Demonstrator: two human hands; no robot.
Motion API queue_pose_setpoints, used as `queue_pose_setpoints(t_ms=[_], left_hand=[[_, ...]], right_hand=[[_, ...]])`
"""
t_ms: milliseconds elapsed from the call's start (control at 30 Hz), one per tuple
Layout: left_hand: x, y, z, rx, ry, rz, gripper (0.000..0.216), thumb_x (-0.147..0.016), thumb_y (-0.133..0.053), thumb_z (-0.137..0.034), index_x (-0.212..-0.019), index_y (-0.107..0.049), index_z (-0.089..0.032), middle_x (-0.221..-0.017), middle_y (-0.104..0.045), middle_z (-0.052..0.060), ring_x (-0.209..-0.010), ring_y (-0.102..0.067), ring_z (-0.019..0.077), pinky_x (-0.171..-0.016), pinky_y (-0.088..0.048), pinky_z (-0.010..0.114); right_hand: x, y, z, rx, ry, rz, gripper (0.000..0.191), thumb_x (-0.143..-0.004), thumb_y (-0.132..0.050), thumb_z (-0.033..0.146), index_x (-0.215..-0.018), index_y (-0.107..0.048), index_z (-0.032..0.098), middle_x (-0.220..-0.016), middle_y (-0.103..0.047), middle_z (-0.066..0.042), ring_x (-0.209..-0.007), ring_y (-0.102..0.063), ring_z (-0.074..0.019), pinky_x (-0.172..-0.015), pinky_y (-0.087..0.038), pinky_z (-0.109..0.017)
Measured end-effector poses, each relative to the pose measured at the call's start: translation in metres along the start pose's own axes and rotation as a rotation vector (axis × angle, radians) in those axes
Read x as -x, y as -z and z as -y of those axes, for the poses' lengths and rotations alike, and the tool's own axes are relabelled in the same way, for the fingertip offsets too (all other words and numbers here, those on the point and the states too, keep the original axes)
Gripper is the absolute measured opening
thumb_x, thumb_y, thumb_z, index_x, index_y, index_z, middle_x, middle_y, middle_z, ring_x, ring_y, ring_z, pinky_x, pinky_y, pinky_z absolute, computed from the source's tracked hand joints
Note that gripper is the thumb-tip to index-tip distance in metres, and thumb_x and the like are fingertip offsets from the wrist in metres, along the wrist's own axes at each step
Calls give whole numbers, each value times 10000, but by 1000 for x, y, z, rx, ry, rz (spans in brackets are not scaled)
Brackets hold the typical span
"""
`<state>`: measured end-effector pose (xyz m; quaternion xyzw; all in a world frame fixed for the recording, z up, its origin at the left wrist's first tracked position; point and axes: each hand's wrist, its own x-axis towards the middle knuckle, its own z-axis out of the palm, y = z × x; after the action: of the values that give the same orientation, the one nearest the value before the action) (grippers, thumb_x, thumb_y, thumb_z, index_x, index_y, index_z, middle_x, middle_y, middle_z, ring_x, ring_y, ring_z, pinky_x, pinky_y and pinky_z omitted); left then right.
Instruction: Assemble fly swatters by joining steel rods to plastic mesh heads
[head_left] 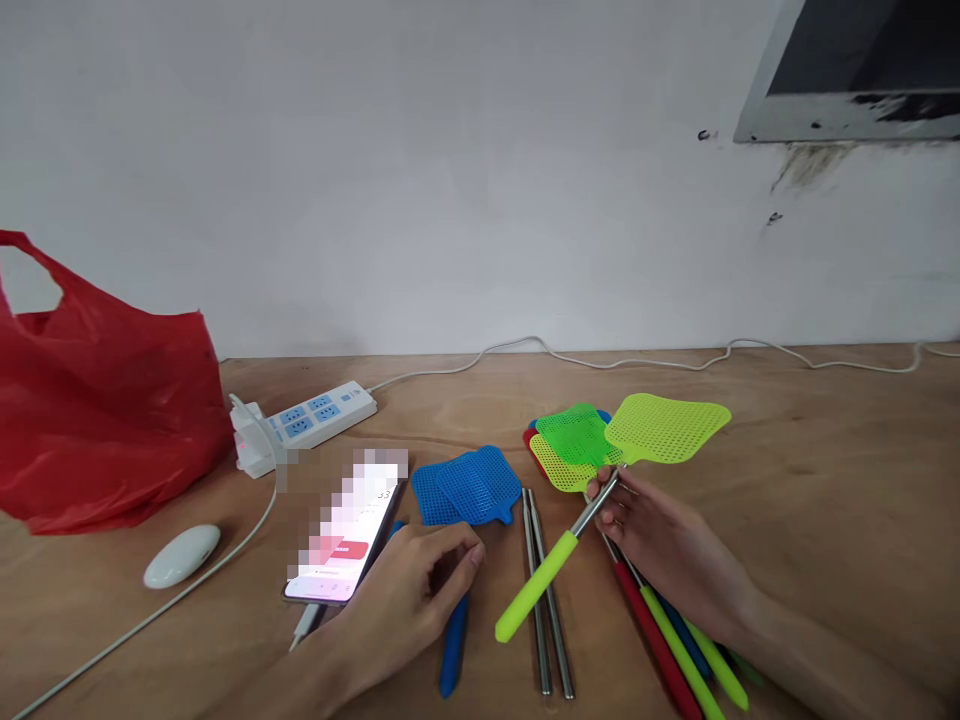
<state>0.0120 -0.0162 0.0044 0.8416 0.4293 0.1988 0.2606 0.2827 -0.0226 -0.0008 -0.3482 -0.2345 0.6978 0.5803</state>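
The right hand (667, 545) grips a yellow-green fly swatter (536, 587) by its metal shaft, pinched between thumb and fingers just below the mesh head; the swatter is held aslant above the wooden table (442, 400), its head to the far right and its handle end pointing to the near left, across two bare metal rods (542, 650); the rods lie side by side near the middle of the table.

The left hand (420, 580) is left of the rods, fingers curled and thumb bent towards the forefinger; a blue handle (454, 650) runs out beneath it on the near side, though the hand covers too much to tell whether it grips anything; two overlapping blue mesh heads (469, 487) lie just beyond it.

Beneath and beside the right hand lies a group of swatters; a green mesh head (576, 433) overlaps a yellow one (559, 465) on the far side, while a red handle (656, 640) and others in yellow-green and blue stretch to the near right.

To the left, a lit phone (356, 550) lies with a cable at its near end; farther left are a white oval object (181, 556), a white power strip (326, 415) and a red plastic bag (112, 420).
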Motion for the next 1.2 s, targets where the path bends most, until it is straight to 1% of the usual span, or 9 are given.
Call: queue_pose_setpoints(t_ms=[100,233,333,633,733,900,1067,1133,1200], left_hand=[[2,0,0,-56,-66,37,207,-988,-459,-306,-857,-594,-218,-648,-578,-33,-542,-509,128,-524,-327,249],[3,0,-2,-197,-216,122,52,-892,-536,-218,-853,-570,-214,-820,-647,7,-679,-599,165,-595,-377,271],[3,0,-3,-287,-248,156,57,-848,-542,-181,-798,-547,-206,-806,-635,19,-714,-617,191,-606,-380,289],[-1,4,3,-520,-213,-33,277,-976,-442,-313,-739,-523,-195,-697,-598,45,-628,-562,217,-588,-335,332],[0,7,2,-407,-218,-34,323,-1022,-348,-302,-783,-537,-195,-719,-599,45,-649,-554,210,-606,-341,330],[6,7,-11,-45,-149,111,366,-1054,-292,-394,-859,-542,-213,-770,-593,16,-690,-553,182,-630,-366,298],[7,1,-20,-49,-4,198,426,-1038,-300,-516,-818,-508,-216,-729,-566,2,-660,-524,183,-616,-355,304],[7,1,-19,-61,15,204,433,-1052,-253,-492,-832,-502,-214,-779,-582,15,-706,-543,196,-655,-368,319],[5,1,-16,-69,16,204,416,-1058,-239,-472,-875,-509,-214,-818,-594,22,-737,-554,207,-676,-371,331]], right_hand=[[1,-2,2,28,5,-21,250,-735,-835,409,-813,-749,188,-848,-655,-12,-708,-538,-124,-662,-495,-236],[2,-3,4,46,-7,2,230,-759,-813,402,-800,-737,189,-832,-627,-11,-706,-505,-124,-641,-476,-227],[3,-3,4,41,-9,4,217,-768,-803,395,-799,-735,191,-832,-630,-15,-699,-494,-128,-630,-471,-228],[3,1,4,43,-4,13,197,-809,-770,381,-798,-735,187,-814,-643,-14,-679,-518,-126,-630,-486,-228],[4,-1,3,97,6,72,209,-852,-731,394,-833,-744,186,-855,-688,-26,-703,-567,-131,-668,-494,-243],[8,-5,-1,156,-61,255,211,-940,-632,379,-982,-746,207,-1030,-745,-62,-894,-671,-167,-781,-501,-269],[13,-8,-2,128,-122,437,261,-969,-544,349,-1096,-717,202,-1176,-723,-102,-1041,-678,-222,-868,-501,-327],[11,-9,0,95,-95,395,253,-942,-552,354,-1051,-715,195,-1190,-716,-110,-1042,-677,-242,-827,-518,-332],[6,-9,4,69,-3,238,220,-914,-569,355,-1015,-701,211,-1214,-706,-95,-1048,-670,-253,-756,-538,-326]])
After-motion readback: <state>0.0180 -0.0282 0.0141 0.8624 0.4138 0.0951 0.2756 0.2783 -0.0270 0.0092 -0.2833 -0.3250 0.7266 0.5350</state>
